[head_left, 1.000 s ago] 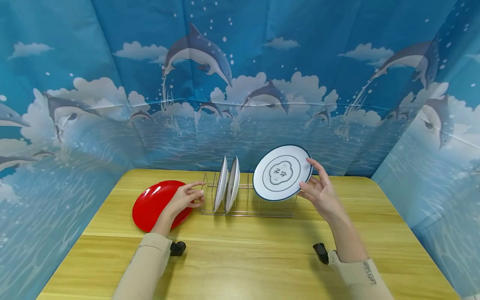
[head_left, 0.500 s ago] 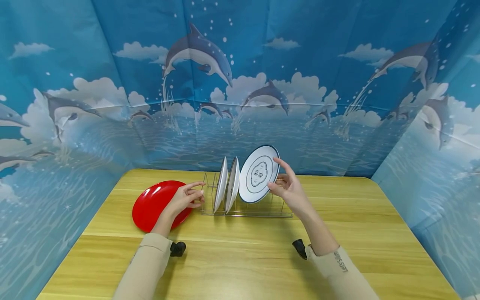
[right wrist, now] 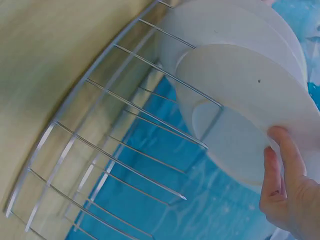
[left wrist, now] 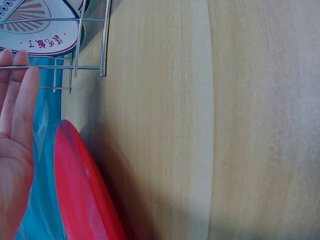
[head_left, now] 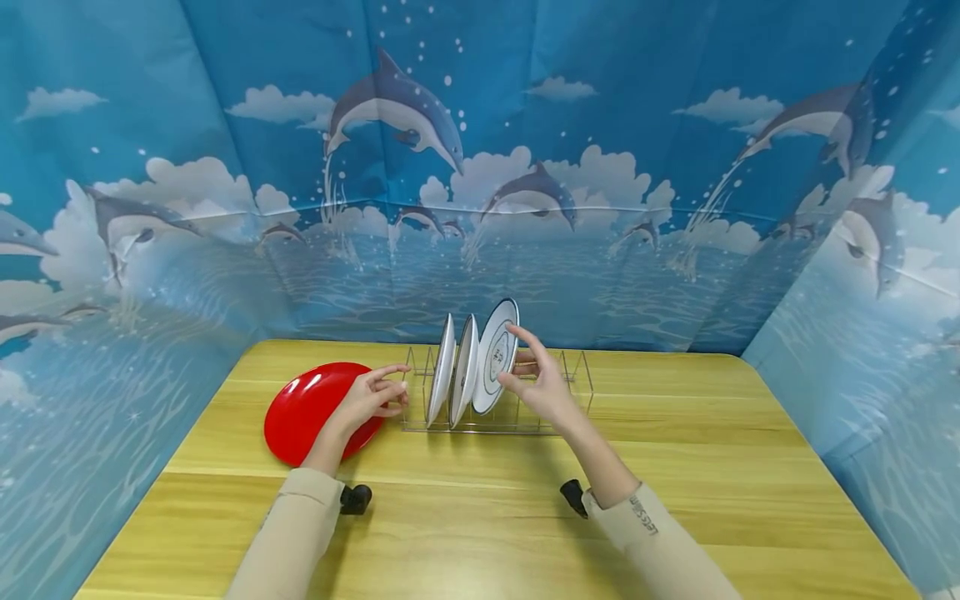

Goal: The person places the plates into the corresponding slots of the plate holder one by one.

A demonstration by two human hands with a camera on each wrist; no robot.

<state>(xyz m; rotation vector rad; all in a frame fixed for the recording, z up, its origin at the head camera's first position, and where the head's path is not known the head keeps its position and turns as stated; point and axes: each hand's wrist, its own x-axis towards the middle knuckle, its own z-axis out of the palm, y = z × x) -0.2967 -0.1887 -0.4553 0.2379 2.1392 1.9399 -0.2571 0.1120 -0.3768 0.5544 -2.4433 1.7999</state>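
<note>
My right hand grips a white plate with a blue rim by its edge and holds it nearly upright in the wire dish rack, just right of two white plates standing in the rack's slots. In the right wrist view the fingers curl round the plate's pale underside over the rack wires. My left hand rests with straight fingers against the rack's left end, above a red plate lying on the table. The left wrist view shows those fingers touching the rack's wire.
The wooden table is walled on three sides by a blue dolphin-print backdrop. The rack's right half has bare slots. Small black wrist mounts sit near both sleeves.
My right hand has carried the blue-rimmed plate leftward and turned it from facing me to nearly edge-on, down into the rack beside the two standing plates. The left hand has stayed put.
</note>
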